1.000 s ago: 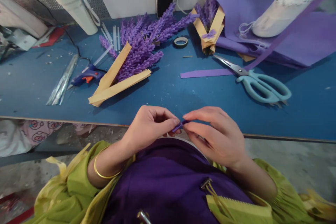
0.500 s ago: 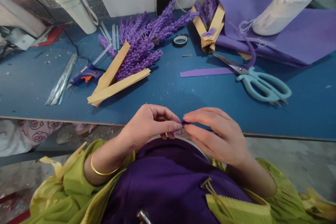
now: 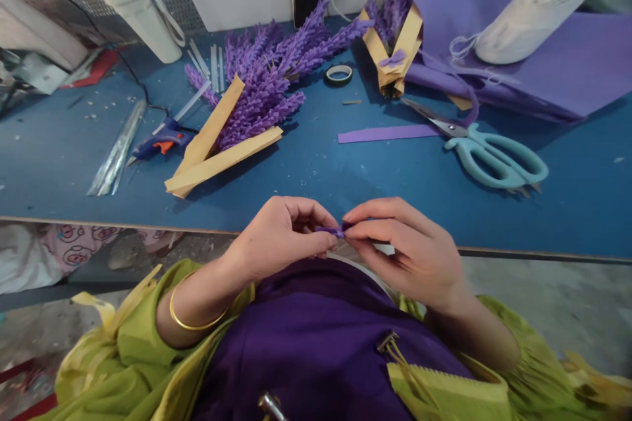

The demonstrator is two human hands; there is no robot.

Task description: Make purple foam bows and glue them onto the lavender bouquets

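Note:
Between my two hands, just over the table's front edge, is a small purple strip (image 3: 338,232), mostly hidden by the fingers. My left hand (image 3: 289,233) pinches one end between thumb and fingers. From the other side, my right hand (image 3: 409,247) has its fingertips closed on the strip. Beyond them lies a flat purple strip (image 3: 388,134), its right end by the blades of light-blue-handled scissors (image 3: 498,154). To the left, a bunch of purple lavender-like flowers (image 3: 261,89) rests in a folded tan paper wrapper (image 3: 222,161).
A blue glue gun (image 3: 162,141) and clear sticks (image 3: 118,148) lie at left, near a white flashlight-like object (image 3: 141,13). Behind are a tape roll (image 3: 338,75), a small wrapped bouquet (image 3: 392,66), purple sheets (image 3: 557,79) and a white thread cone (image 3: 533,20).
My left thumb has shifted a little lower, and more of the purple strip shows between my fingertips. My right fingers have bent slightly. Things on the table stay put.

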